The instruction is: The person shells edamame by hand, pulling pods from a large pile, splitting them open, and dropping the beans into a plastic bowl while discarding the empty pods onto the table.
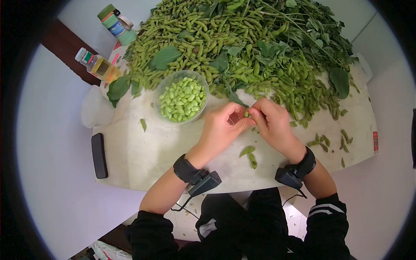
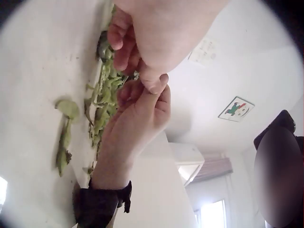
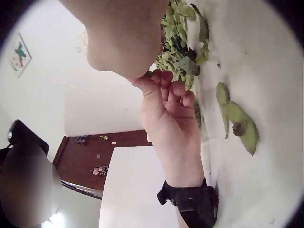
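Fingers of left hand (image 1: 221, 125) and right hand (image 1: 276, 126): curled, green pod (image 1: 246, 114) pinched between them | place: right of bowl (image 1: 162, 83) | why: seemingly steadied from both sides, bowl set within reach

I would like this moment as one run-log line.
left hand: pinches pod | right hand: pinches same pod | bowl: holds shelled beans | pile: pods and leaves, beyond bowl

1. Black cloth sleeves (image 1: 151, 236), the right one, at four o'clock in the head view, bearing white stripes (image 1: 326, 209).
2. Broad black wrist straps (image 1: 186, 168), each with a dark, boxy camera (image 1: 205, 183) and thin black cable (image 1: 186, 203).
3. Black cloth trousers (image 1: 267, 208), whitish patch (image 1: 208, 228) at six o'clock.
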`<state>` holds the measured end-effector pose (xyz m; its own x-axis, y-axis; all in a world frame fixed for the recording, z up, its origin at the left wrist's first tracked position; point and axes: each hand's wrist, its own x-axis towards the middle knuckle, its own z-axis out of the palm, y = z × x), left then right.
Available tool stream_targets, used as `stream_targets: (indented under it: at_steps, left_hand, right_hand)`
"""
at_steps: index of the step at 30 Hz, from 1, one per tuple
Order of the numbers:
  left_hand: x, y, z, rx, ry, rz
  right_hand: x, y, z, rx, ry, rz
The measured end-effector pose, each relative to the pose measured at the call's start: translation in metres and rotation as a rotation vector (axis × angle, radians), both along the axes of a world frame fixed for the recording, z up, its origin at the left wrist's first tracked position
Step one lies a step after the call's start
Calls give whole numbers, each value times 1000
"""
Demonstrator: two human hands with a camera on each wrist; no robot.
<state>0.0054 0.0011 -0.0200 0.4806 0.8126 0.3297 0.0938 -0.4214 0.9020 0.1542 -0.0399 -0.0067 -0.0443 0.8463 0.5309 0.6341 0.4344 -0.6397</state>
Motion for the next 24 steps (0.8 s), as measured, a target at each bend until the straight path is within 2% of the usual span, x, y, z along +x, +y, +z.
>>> stream_targets:
  at_steps: [4,6,8,12,14,17,24]
  left_hand:
    - [-1,0,1,-108,15,-21]
    - [0,0,2,-204,-109,-72]
    - [-1,-2,7,-280,-173,-112]
    - [-2,-2,11,-425,-284,-183]
    - [-5,0,11,-431,-251,-186]
    - [-7,2,10,-437,-215,-184]
    - [-7,1,9,-422,-277,-147]
  right_hand:
    - [1,-1,0,-48,65,56]
    - [0,-3,1,-101,117,78]
    - [1,-4,3,-327,309,99]
    - [0,-5,7,-351,418,164]
    - [0,-4,7,-409,550,245]
    - [3,-4,9,-453,566,296]
    - [4,-4,11,-491,594,272]
